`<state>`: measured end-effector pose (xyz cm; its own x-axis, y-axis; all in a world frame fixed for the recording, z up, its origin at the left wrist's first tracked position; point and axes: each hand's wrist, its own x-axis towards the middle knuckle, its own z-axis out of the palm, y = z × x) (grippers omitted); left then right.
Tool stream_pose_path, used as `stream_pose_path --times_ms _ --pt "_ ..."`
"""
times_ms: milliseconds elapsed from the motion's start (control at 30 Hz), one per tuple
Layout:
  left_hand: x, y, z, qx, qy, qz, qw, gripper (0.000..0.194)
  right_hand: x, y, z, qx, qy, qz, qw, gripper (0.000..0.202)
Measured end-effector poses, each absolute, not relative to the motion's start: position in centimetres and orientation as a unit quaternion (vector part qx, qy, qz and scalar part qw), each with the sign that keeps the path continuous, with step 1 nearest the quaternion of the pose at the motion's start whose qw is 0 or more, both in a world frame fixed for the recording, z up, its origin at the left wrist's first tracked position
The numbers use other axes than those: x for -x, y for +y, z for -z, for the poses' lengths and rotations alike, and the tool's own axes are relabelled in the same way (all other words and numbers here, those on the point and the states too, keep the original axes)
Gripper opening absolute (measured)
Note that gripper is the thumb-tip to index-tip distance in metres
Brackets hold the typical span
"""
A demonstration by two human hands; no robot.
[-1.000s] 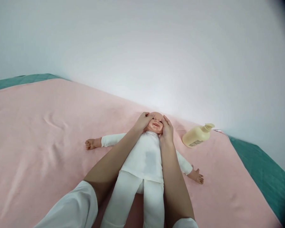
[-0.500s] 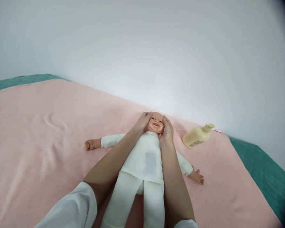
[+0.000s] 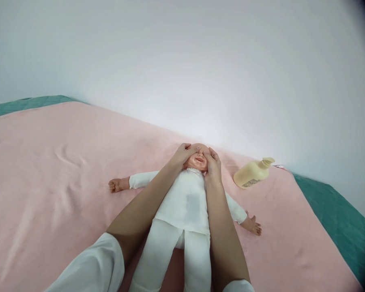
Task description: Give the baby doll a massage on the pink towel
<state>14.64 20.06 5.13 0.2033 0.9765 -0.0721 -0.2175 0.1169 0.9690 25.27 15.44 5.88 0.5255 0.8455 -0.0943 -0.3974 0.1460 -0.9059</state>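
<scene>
A baby doll (image 3: 182, 202) in a white top and white trousers lies on its back with both arms spread out. My left hand (image 3: 181, 155) cups one side of its head, the thumb lying across the eye area. On the other side, my right hand (image 3: 213, 162) clasps the head in the same way, its thumb bent in over the other eye. Both of the doll's eyes are covered, while its mouth and forehead show between my hands. My forearms run along either side of its body.
Right of the doll's head, a yellow pump bottle (image 3: 251, 174) leans on the pink sheet (image 3: 73, 182). Green quilted cloth (image 3: 337, 211) shows past the sheet's edges. A pale wall (image 3: 182, 65) rises just behind the head.
Both thumbs have moved inward from the sides of the doll's head onto its brow and eyes, which showed before. The palms stay at the sides of the head.
</scene>
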Motion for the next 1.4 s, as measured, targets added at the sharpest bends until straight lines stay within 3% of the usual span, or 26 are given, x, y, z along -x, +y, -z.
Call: stream_pose_path --times_ms 500,633,867,1133,1400 --pt "-15.1 19.7 -6.0 -0.392 0.428 -0.481 0.657 0.033 -25.3 15.8 -6.2 0.492 -0.191 -0.434 0.73 0.032" --pt "-15.2 20.2 -5.6 -0.372 0.414 -0.491 0.671 0.022 -25.5 16.0 -6.1 0.48 -0.167 -0.45 0.734 0.03" --pt "-15.3 20.6 -5.2 -0.353 0.397 -0.499 0.684 0.018 -25.7 16.2 -5.8 0.465 -0.157 -0.461 0.739 0.029" --pt "-14.9 19.2 -6.3 -0.364 0.378 -0.491 0.695 0.045 -25.4 15.7 -6.0 0.464 -0.201 -0.444 0.74 0.036" --pt "-14.6 20.0 -5.1 -0.413 0.388 -0.501 0.654 0.055 -25.1 15.0 -6.4 0.478 -0.22 -0.437 0.73 0.053"
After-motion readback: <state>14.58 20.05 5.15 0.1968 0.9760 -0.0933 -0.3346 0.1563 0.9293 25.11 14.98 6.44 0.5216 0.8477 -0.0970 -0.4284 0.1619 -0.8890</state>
